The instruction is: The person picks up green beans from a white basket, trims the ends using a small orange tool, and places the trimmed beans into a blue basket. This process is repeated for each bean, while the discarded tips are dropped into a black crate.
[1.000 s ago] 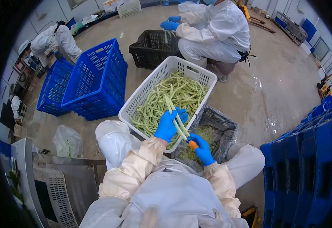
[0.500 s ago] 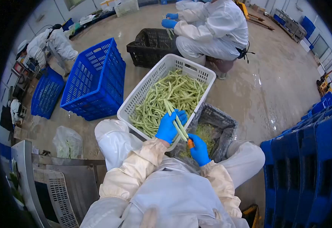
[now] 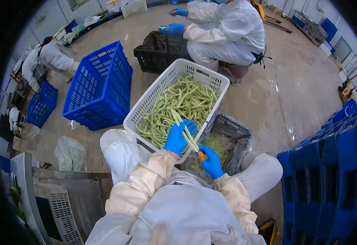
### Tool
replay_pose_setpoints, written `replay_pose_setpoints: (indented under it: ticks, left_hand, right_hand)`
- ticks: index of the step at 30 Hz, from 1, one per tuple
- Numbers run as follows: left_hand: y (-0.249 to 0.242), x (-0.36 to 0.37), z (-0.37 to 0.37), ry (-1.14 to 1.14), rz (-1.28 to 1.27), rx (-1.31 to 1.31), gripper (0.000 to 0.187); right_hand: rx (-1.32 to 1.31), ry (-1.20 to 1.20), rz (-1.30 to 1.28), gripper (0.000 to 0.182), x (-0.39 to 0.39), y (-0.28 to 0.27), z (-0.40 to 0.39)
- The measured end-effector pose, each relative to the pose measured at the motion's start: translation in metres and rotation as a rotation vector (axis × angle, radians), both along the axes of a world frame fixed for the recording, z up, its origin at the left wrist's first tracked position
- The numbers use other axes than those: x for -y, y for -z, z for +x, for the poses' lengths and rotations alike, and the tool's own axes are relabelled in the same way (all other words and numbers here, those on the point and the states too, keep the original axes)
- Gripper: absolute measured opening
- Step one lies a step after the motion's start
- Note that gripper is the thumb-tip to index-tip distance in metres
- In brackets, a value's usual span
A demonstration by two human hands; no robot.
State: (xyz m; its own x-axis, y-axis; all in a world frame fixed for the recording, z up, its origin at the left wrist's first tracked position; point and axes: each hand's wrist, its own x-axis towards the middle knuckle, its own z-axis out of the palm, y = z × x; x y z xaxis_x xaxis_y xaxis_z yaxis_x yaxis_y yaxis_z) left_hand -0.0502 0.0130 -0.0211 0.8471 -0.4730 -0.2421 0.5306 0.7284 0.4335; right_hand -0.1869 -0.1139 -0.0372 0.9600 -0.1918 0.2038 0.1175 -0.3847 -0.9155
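My left hand (image 3: 179, 136) is closed around a few long green beans (image 3: 184, 130), above the near side of a white slatted crate (image 3: 148, 100). Loose green beans (image 3: 186, 102) are heaped in that crate. Just to the right, my right hand (image 3: 212, 162) grips a small orange-handled tool (image 3: 201, 157) at the lower ends of the held beans. Its working end is too small to make out. Beneath that hand stands a crate lined with a dark plastic bag (image 3: 239, 143), with green trimmings (image 3: 218, 147) in it.
Blue crates (image 3: 99, 85) stand left, a black crate (image 3: 158, 53) ahead. A co-worker (image 3: 227, 36) sits beyond it; another person (image 3: 50, 59) bends over at far left. Blue pallets (image 3: 325, 175) are stacked right. A metal frame (image 3: 33, 196) and plastic bag (image 3: 70, 155) are at left.
My hands stay close together with the beans and tool, almost unmoved. The co-worker's hands have moved apart over the black crate. The person at far left has bent lower.
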Motion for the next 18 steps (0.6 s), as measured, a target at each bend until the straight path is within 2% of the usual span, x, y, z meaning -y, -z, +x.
replay_pose_setpoints:
  ticks: [5,8,11,14,16,18]
  left_hand:
    - [0.002,0.0,-0.002,-0.013,0.01,0.004,0.027]
    - [0.005,-0.001,-0.001,-0.033,-0.021,-0.008,0.034]
    - [-0.001,-0.001,-0.002,-0.052,-0.006,-0.02,0.033]
    - [0.001,-0.001,-0.003,-0.041,0.001,-0.012,0.032]
    - [0.002,-0.001,-0.003,-0.036,0.01,0.002,0.032]
    - [0.001,0.001,-0.004,-0.032,0.019,0.014,0.031]
  right_hand:
    - [0.011,0.017,-0.03,0.023,-0.001,0.003,-0.002]
    - [-0.014,-0.012,0.019,0.023,-0.001,0.001,-0.002]
    - [0.006,-0.031,0.122,0.023,-0.002,-0.006,-0.002]
    - [0.047,0.01,0.002,0.023,-0.001,0.001,-0.001]
    - [0.112,0.078,-0.211,0.022,-0.001,-0.002,-0.001]
    - [0.119,0.109,-0.303,0.023,0.0,-0.006,-0.003]
